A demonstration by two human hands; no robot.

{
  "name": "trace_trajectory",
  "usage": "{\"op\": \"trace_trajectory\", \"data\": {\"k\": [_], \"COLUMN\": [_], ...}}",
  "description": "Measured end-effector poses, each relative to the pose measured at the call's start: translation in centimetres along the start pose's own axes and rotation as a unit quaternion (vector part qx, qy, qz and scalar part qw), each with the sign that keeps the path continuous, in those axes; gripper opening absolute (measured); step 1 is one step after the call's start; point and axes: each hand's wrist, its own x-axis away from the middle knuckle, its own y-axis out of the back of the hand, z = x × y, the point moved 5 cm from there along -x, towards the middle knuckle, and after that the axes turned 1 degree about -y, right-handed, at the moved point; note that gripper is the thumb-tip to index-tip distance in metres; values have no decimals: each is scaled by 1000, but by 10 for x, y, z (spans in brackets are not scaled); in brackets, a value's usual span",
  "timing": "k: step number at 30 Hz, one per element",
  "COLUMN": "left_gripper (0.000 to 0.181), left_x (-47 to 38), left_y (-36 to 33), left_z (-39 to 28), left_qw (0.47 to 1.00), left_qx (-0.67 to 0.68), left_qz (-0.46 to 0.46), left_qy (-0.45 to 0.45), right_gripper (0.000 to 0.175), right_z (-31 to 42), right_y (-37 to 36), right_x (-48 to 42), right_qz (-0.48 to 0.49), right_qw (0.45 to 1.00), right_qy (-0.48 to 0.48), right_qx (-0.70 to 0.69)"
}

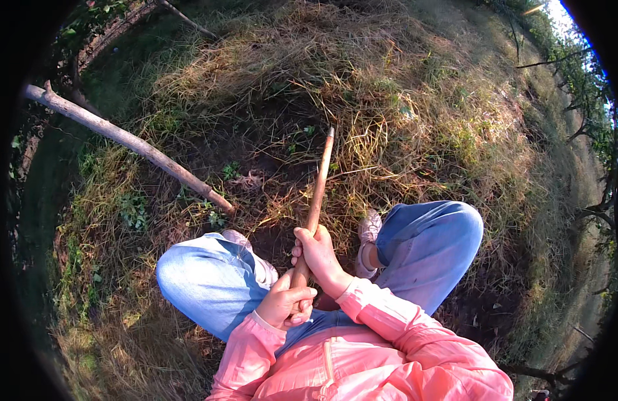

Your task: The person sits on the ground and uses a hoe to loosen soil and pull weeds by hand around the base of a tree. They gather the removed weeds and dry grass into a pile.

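Both hands grip a wooden stick [320, 193] that points away from me over the grass, between my bent knees. My left hand [288, 303] is wrapped around the stick's near end, close to my lap. Farther up the stick, my right hand [316, 250] closes around it, just beyond the left one. The stick's far end [331, 132] looks narrow and pale grey; whether it touches the grass behind it I cannot tell.
A thick bare wooden pole [133, 143] slants down to the ground at left. Dry and green grass [379, 140] covers the ground ahead. My shoes [370, 235] stand on either side of the stick. Leafy branches [577, 75] border the right.
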Motion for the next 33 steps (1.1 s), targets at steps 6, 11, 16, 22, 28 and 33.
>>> {"op": "trace_trajectory", "data": {"k": [6,11,16,22,28,33], "left_gripper": [41,33,56,41,57,78], "left_x": [-46,-65,-65,-119,-187,-236], "left_y": [-14,-29,-25,32,54,57], "left_z": [10,16,14,-1,-54,-78], "left_qw": [993,991,982,966,805,700], "left_qx": [15,-53,-19,-177,-438,-605], "left_qz": [102,116,181,-165,-314,-267], "left_qy": [57,38,55,-94,-247,-268], "right_gripper": [14,16,17,15,9,16], "right_z": [12,27,31,53,41,50], "right_y": [58,78,82,123,121,104], "right_x": [-9,-14,-19,-58,-40,-18], "right_qz": [-108,-101,-42,-12,-33,-1], "right_qw": [991,992,997,949,990,998], "right_qy": [70,69,14,-144,-73,-51], "right_qx": [-22,-29,-67,-279,-120,-32]}}
